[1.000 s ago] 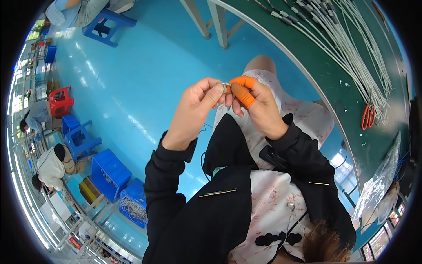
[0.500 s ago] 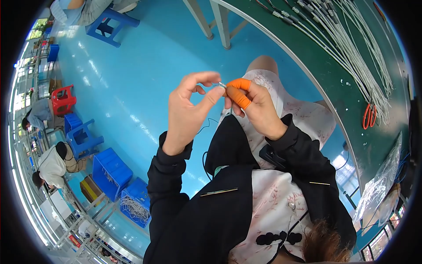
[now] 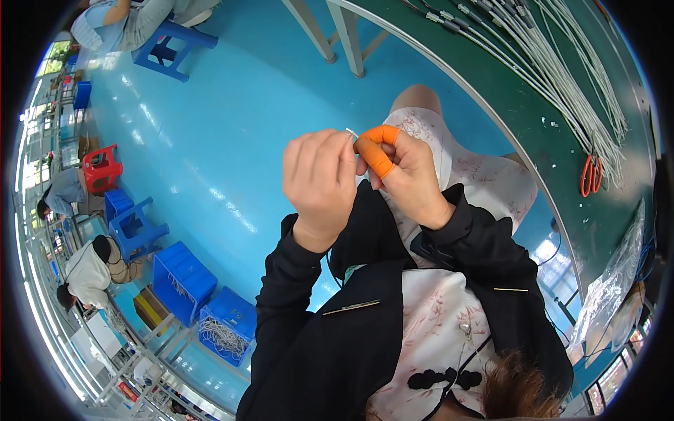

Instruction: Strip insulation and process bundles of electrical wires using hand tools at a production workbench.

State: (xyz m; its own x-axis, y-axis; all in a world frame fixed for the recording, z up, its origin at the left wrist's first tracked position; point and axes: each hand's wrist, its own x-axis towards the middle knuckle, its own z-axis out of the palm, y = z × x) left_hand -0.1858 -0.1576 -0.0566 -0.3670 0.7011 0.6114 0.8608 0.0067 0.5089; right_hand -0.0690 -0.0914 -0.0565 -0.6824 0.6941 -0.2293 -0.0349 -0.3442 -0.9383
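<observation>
Both my hands meet in front of me, above my lap, with fingertips touching or nearly so. My left hand (image 3: 319,179) is closed, its fingers curled with their backs showing, so whatever they grip is hidden. Orange finger covers sit on the thumb and forefinger of my right hand (image 3: 411,168), which are pinched together. A thin, short whitish piece (image 3: 351,131) pokes up between the two hands at the right fingertips; it is too small to name its kind.
On the green-topped table (image 3: 562,203) at right lie a bundle of white cables (image 3: 547,77), orange-handled scissors (image 3: 590,175) and a clear plastic bag (image 3: 607,281). Blue bins (image 3: 184,281), a blue stool (image 3: 168,49) and a red stool (image 3: 102,168) stand at left, near seated people.
My left hand has turned over and moved slightly right, its raised fingers curling closed against the right fingertips. My right hand keeps its pinch, almost in place.
</observation>
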